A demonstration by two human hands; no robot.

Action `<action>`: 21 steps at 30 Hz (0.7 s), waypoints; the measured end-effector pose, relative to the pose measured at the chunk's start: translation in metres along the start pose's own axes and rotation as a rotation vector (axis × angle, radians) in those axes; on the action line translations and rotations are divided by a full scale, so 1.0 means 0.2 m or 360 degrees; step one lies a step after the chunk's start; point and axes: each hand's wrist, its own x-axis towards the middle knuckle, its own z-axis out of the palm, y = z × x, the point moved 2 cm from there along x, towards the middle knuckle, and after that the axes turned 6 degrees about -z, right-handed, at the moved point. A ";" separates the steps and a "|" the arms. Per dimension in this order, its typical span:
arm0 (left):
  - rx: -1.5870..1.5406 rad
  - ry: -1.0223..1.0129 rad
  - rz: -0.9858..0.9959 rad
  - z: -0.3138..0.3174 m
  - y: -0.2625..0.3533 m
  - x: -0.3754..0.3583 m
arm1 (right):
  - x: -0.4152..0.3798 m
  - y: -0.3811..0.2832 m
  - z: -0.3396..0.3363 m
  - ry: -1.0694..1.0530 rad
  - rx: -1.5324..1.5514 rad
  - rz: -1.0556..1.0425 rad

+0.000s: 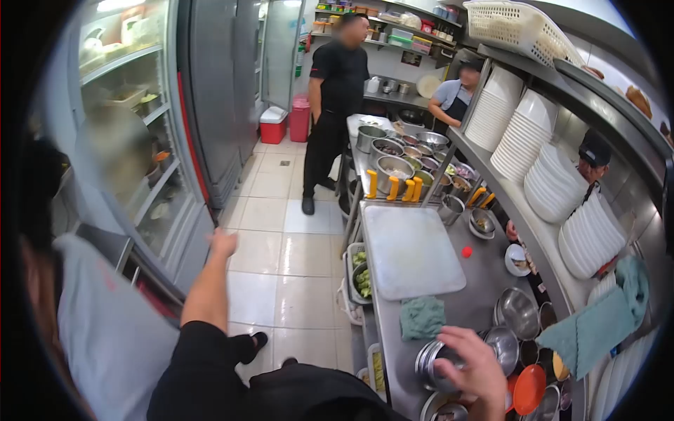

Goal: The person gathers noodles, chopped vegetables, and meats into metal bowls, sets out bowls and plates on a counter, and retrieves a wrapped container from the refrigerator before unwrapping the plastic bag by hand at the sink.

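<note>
My left hand [223,243] is stretched out beside the lower edge of the glass-door fridge [188,249]. Its fingers are partly hidden and too small to make out. On the other side, my right hand [472,365] has its fingers spread and nothing in them. It hovers over the steel counter and overlaps a stack of metal bowls [427,366] in this view. Just beyond its fingertips lies a folded green cloth [422,318], and a white cutting board [414,250] is behind the cloth. An orange bowl [529,389] sits to the right of the hand.
A person in black [340,84] stands in the tiled aisle; another person [453,98] is behind the counter. Yellow-handled containers [394,175] line its far end. White bowls [523,130] fill the shelf at right, where a green towel [597,319] hangs. A grey-clothed person [105,330] is close at left.
</note>
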 end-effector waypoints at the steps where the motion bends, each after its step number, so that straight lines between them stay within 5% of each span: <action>1: 0.0390 -0.0108 0.0000 -0.06 -0.07 -0.02 | 0.06 0.01 0.05 -0.0024 0.0005 -0.0036; 5: 0.0242 -0.0209 -0.0013 0.16 -0.71 0.34 | 0.21 -0.04 0.20 -0.0053 0.0085 0.0124; 9: 0.0187 -0.0352 0.0031 0.36 -1.04 0.39 | 0.33 -0.05 0.22 0.0022 0.0027 0.0220; 16: 0.0485 -0.0636 0.0087 0.59 -0.88 0.48 | 0.58 -0.06 0.36 0.0043 0.0025 0.0312; 19: -0.0121 -0.0543 -0.0484 0.59 -0.67 0.48 | 0.66 -0.07 0.41 0.0048 0.0003 0.0257; 21: -0.0404 -0.0451 -0.0307 0.58 -0.59 0.50 | 0.67 -0.06 0.44 0.0049 -0.0014 0.0281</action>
